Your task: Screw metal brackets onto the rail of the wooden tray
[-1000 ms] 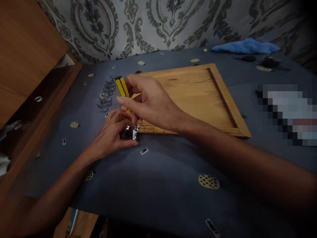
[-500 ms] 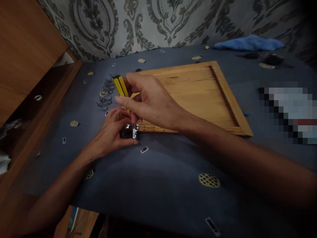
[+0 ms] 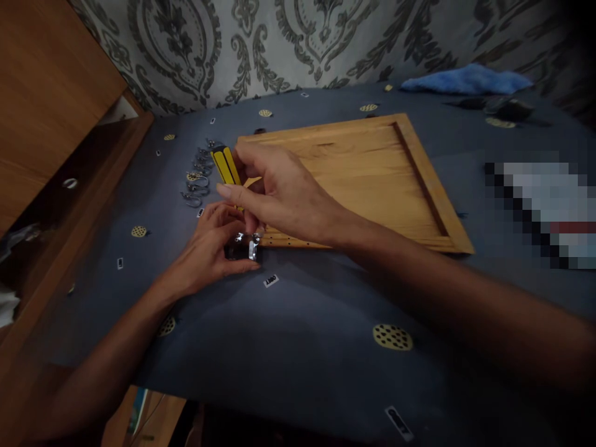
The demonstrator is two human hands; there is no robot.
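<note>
My right hand (image 3: pixel 284 192) is closed round a yellow-and-black screwdriver (image 3: pixel 225 165), handle up, tip down at the near-left corner of a wooden framed board (image 3: pixel 372 174). My left hand (image 3: pixel 209 248) pinches a small shiny metal fitting (image 3: pixel 246 245) against the board's front edge, right under the screwdriver tip. The tip itself is hidden by my fingers. The board lies flat on a dark blue patterned cloth (image 3: pixel 302 323).
Several metal hooks (image 3: pixel 198 177) lie in a row left of the board. A blue rag (image 3: pixel 465 81) and dark objects (image 3: pixel 507 110) sit at the back right. A wooden cabinet (image 3: pixel 51 105) stands on the left. Small labels are scattered on the cloth.
The screwdriver handle has shifted slightly in my right hand; both hands stay at the board's corner on the fitting.
</note>
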